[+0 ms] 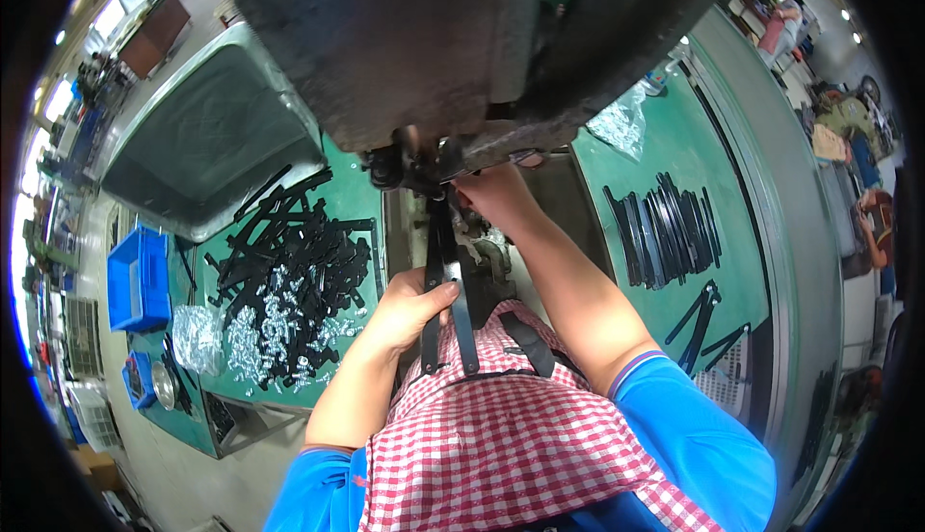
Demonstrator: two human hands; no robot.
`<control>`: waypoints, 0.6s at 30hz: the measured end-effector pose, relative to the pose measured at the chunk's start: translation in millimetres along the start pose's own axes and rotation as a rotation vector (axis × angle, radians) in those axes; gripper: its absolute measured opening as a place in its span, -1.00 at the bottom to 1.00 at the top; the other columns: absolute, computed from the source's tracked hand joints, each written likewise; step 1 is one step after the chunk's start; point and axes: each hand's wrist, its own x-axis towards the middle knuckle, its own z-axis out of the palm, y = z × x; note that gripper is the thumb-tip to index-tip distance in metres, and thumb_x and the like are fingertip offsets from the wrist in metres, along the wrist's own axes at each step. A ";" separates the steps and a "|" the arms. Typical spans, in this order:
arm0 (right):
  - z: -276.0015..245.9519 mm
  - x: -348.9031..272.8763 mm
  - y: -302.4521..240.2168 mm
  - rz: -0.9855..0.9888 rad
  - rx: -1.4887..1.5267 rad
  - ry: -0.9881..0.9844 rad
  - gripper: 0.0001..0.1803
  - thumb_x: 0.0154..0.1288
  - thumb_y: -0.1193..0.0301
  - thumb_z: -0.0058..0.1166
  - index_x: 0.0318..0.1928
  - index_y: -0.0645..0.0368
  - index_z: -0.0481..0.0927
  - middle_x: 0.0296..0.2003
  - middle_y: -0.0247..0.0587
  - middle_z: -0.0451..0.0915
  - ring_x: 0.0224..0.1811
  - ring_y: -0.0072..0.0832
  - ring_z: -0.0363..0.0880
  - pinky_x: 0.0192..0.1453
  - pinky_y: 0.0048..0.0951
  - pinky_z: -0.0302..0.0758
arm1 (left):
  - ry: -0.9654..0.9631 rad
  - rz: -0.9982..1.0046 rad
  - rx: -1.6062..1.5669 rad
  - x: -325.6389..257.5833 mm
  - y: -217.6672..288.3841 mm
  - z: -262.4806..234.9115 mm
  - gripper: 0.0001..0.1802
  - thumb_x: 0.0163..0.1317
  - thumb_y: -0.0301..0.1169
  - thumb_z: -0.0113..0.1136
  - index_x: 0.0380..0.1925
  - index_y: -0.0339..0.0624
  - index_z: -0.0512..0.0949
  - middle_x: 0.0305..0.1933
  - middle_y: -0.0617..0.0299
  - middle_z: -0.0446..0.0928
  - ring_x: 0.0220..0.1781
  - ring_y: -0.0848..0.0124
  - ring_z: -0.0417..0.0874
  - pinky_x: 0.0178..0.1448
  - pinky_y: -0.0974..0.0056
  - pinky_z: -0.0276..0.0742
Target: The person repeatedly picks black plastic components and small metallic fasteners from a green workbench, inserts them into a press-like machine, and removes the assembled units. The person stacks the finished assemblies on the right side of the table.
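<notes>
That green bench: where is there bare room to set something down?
Bare green bench shows between the clear bag and the row of black strips. The left side is crowded by the black strip pile and silvery small parts.

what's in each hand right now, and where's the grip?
Left hand grips a pair of long black flat strips around mid-length, their upper ends up at the machine head. Right hand is at the machine head; whether it holds anything cannot be told.
</notes>
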 end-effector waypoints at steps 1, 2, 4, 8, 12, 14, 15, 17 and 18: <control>-3.4 -5.2 0.1 0.019 0.009 0.041 -0.81 0.21 0.32 0.07 -0.35 0.19 0.55 -0.68 -0.31 0.48 -0.65 -0.57 0.44 -0.53 -0.45 0.35 | 0.047 -0.004 0.001 1.6 2.0 4.0 -0.64 0.07 -0.22 0.29 -0.37 -0.33 0.49 -0.54 0.31 0.48 -0.57 0.56 0.42 -0.44 0.46 0.33; 1.8 -3.7 24.4 0.014 0.318 0.025 -0.76 0.24 0.25 0.07 -0.32 0.19 0.58 -0.68 -0.35 0.48 -0.66 -0.62 0.42 -0.57 -0.50 0.31 | 0.090 -0.009 0.004 1.0 5.0 7.8 -0.66 0.07 -0.26 0.28 -0.34 -0.33 0.48 -0.54 0.31 0.48 -0.59 0.56 0.41 -0.46 0.46 0.33; -5.0 -31.2 10.4 0.282 0.423 -0.020 -0.68 0.26 0.15 0.05 -0.32 0.18 0.55 -0.63 -0.40 0.47 -0.64 -0.69 0.35 -0.58 -0.60 0.21 | 0.135 -0.047 0.020 -0.6 4.5 9.4 -0.69 0.08 -0.36 0.20 -0.27 -0.37 0.47 -0.52 0.31 0.49 -0.60 0.57 0.42 -0.46 0.49 0.35; -19.0 -108.8 24.5 0.198 0.388 -0.169 -0.68 0.22 0.18 0.10 -0.23 0.21 0.53 -0.46 -0.37 0.52 -0.54 -0.69 0.39 -0.43 -0.62 0.33 | 0.061 0.003 0.119 8.9 -7.5 35.8 -0.79 0.18 -0.35 0.17 -0.35 -0.31 0.51 -0.49 0.30 0.51 -0.48 0.54 0.47 -0.34 0.44 0.39; -60.2 -158.1 42.0 0.348 0.335 0.055 -0.74 0.18 0.27 0.12 -0.29 0.25 0.54 -0.46 -0.39 0.52 -0.42 -0.67 0.42 -0.34 -0.56 0.37 | -0.437 -0.094 0.760 21.1 -25.4 66.3 -0.71 0.23 -0.25 0.09 -0.21 -0.27 0.51 -0.39 0.16 0.54 -0.33 0.43 0.53 -0.17 0.30 0.44; -91.7 -183.3 72.8 0.470 0.393 0.249 -0.76 0.16 0.27 0.13 -0.33 0.21 0.54 -0.47 -0.41 0.50 -0.42 -0.65 0.41 -0.34 -0.54 0.35 | -0.545 -0.030 0.749 25.1 -23.9 83.7 -0.65 0.24 -0.30 0.10 -0.10 -0.35 0.48 -0.28 0.15 0.57 -0.23 0.45 0.54 -0.10 0.35 0.46; -108.7 -198.2 107.6 0.454 0.350 0.360 -0.77 0.16 0.27 0.14 -0.35 0.18 0.53 -0.48 -0.42 0.49 -0.43 -0.64 0.40 -0.34 -0.54 0.35 | -0.539 -0.020 0.779 26.8 -28.3 86.7 -0.65 0.25 -0.30 0.10 -0.08 -0.35 0.48 -0.29 0.14 0.57 -0.23 0.47 0.54 -0.11 0.36 0.46; -144.5 -226.5 120.1 0.635 0.472 0.680 -0.78 0.17 0.24 0.13 -0.36 0.14 0.52 -0.49 -0.44 0.47 -0.42 -0.64 0.38 -0.31 -0.55 0.32 | -0.510 -0.072 0.787 32.7 -23.1 89.7 -0.64 0.25 -0.31 0.11 -0.06 -0.35 0.47 -0.28 0.16 0.57 -0.24 0.50 0.54 -0.13 0.37 0.46; -165.2 -244.3 138.3 0.645 0.407 0.812 -0.76 0.18 0.23 0.12 -0.33 0.16 0.53 -0.49 -0.43 0.48 -0.43 -0.63 0.36 -0.32 -0.53 0.32 | -0.471 -0.032 0.815 34.3 -30.3 84.7 -0.65 0.24 -0.32 0.11 -0.06 -0.35 0.47 -0.27 0.16 0.57 -0.26 0.50 0.54 -0.13 0.37 0.46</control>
